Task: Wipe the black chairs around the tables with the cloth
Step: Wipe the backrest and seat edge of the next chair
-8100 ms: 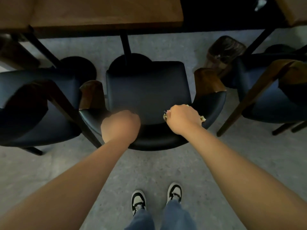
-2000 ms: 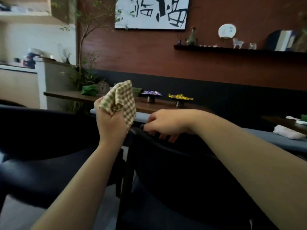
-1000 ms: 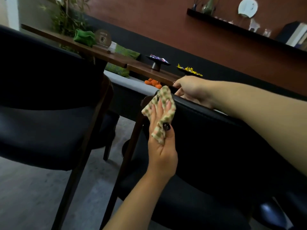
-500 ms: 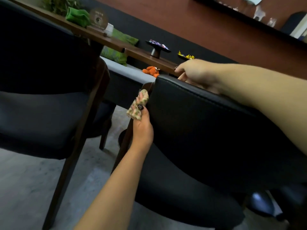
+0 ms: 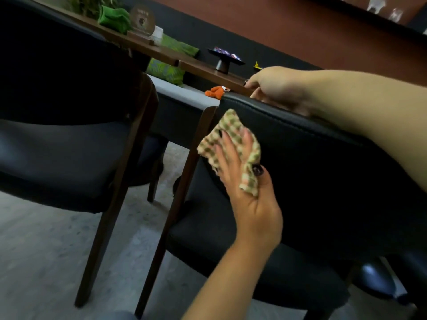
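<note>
Checked cloth [image 5: 233, 146] against smooth black chair [image 5: 323, 172]

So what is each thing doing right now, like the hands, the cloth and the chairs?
Left hand: fingers spread, thumb pinching the checked cloth against the chair back.
Checked cloth: crumpled, pressed on the backrest near its left edge.
Right hand: gripping the backrest's top edge.
Near black chair: upright, being wiped.
Other black chair: upright, untouched, apart to the left.
Orange toy: lying on the grey bench behind.
</note>
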Demonstrator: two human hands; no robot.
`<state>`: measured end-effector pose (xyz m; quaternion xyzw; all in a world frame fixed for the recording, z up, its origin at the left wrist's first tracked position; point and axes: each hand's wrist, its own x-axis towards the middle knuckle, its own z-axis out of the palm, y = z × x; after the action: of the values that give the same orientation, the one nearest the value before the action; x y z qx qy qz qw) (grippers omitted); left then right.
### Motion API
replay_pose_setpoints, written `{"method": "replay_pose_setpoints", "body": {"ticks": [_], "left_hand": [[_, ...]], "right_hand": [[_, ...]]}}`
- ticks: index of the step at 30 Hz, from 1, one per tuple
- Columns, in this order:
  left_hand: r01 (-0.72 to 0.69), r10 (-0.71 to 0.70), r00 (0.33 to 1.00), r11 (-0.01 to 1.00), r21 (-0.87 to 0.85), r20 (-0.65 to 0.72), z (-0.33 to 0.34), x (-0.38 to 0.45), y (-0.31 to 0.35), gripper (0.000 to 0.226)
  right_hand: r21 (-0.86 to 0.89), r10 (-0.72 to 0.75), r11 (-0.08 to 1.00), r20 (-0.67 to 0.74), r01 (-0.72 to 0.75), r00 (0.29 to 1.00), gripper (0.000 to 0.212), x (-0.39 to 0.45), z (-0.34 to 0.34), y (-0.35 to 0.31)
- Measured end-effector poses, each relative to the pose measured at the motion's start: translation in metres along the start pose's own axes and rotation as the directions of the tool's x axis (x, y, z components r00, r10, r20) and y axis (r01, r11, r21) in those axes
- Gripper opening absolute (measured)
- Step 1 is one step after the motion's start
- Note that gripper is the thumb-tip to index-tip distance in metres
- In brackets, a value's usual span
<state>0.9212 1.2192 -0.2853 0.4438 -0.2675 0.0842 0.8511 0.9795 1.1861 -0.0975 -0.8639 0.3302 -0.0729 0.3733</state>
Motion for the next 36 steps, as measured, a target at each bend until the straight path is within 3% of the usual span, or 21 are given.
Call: {"method": "replay_pose_setpoints", "body": {"ticks": [2,6,9,11,12,13,14,15,16,17,19,21,24,26,28,30,32,34,36], "left_hand": [[0.005,-0.006,1.000,0.997,-0.080,-0.015,0.000,-0.006,0.003,0.055],[0.114,-0.154,0.982,0.946,-0.304,-0.113,-0.006,0.020,0.014,0.037],[0.146,-0.173,0.974,0.973,-0.180,-0.146,0.004,0.032,0.013,0.056],[0.091,-0.095,0.984,0.995,-0.029,-0.150,0.014,0.026,0.010,0.063],[0.033,-0.029,0.989,0.999,0.030,-0.147,0.017,0.021,0.009,0.058],[-0.035,0.046,0.990,0.996,0.081,-0.134,0.019,0.016,0.008,0.053],[-0.102,0.115,0.987,0.988,0.116,-0.108,0.019,0.011,0.007,0.050],[-0.162,0.174,0.982,0.976,0.144,-0.073,0.017,0.006,0.006,0.051],[-0.216,0.225,0.974,0.961,0.174,-0.031,0.016,0.002,0.005,0.053],[-0.267,0.269,0.963,0.942,0.204,0.019,0.014,-0.003,0.003,0.055],[-0.352,0.328,0.936,0.896,0.271,0.129,0.011,-0.011,0.000,0.057],[-0.404,0.355,0.912,0.863,0.305,0.204,0.005,-0.015,-0.003,0.060],[-0.363,0.324,0.915,0.922,0.136,0.243,-0.007,-0.015,0.000,0.084],[-0.332,0.321,0.913,0.943,0.003,0.250,-0.016,-0.013,0.002,0.099],[-0.310,0.324,0.914,0.946,-0.096,0.245,-0.026,-0.012,0.002,0.104],[-0.280,0.311,0.918,0.948,-0.151,0.246,-0.039,-0.012,-0.001,0.104],[-0.278,0.294,0.928,0.955,-0.099,0.230,-0.056,-0.009,-0.006,0.099],[-0.219,0.218,0.961,0.976,-0.016,0.171,-0.071,0.000,-0.008,0.091],[-0.162,0.157,0.983,0.986,0.044,0.097,-0.082,0.019,-0.004,0.080]], "right_hand": [[0.011,0.023,1.000,0.011,-0.023,1.000,0.042,0.001,-0.003,0.001],[0.047,0.062,0.997,0.077,-0.066,0.995,0.040,-0.001,-0.010,0.003],[-0.045,-0.006,0.999,0.022,0.007,1.000,0.040,-0.007,-0.017,0.001],[-0.097,-0.196,0.978,-0.142,0.184,0.970,0.033,-0.015,-0.025,-0.002],[-0.120,-0.336,0.941,-0.252,0.316,0.907,0.029,-0.021,-0.028,-0.002],[-0.182,-0.501,0.865,-0.357,0.467,0.789,0.026,-0.029,-0.032,0.000],[-0.275,-0.657,0.749,-0.420,0.603,0.626,0.024,-0.040,-0.033,0.004],[-0.359,-0.770,0.627,-0.424,0.692,0.477,0.024,-0.053,-0.031,0.009],[-0.420,-0.842,0.526,-0.379,0.739,0.384,0.024,-0.066,-0.028,0.015],[-0.476,-0.893,0.446,-0.290,0.758,0.343,0.024,-0.078,-0.024,0.024],[-0.620,-0.936,0.284,-0.014,0.731,0.352,0.025,-0.096,-0.019,0.041],[-0.693,-0.885,0.118,0.250,0.711,0.391,0.031,-0.106,-0.020,0.052],[-0.692,-0.781,-0.064,0.483,0.719,0.395,0.038,-0.113,-0.020,0.053],[-0.731,-0.705,-0.296,0.602,0.615,0.376,0.041,-0.113,-0.014,0.055],[-0.749,-0.648,-0.451,0.649,0.486,0.399,0.039,-0.111,-0.007,0.060],[-0.755,-0.671,-0.520,0.651,0.400,0.356,0.034,-0.110,0.002,0.067],[-0.778,-0.699,-0.566,0.629,0.274,0.340,0.034,-0.107,0.017,0.077],[-0.771,-0.687,-0.628,0.615,0.111,0.386,0.036,-0.102,0.033,0.086],[-0.748,-0.670,-0.661,0.554,-0.057,0.494,0.045,-0.093,0.046,0.093]]}}
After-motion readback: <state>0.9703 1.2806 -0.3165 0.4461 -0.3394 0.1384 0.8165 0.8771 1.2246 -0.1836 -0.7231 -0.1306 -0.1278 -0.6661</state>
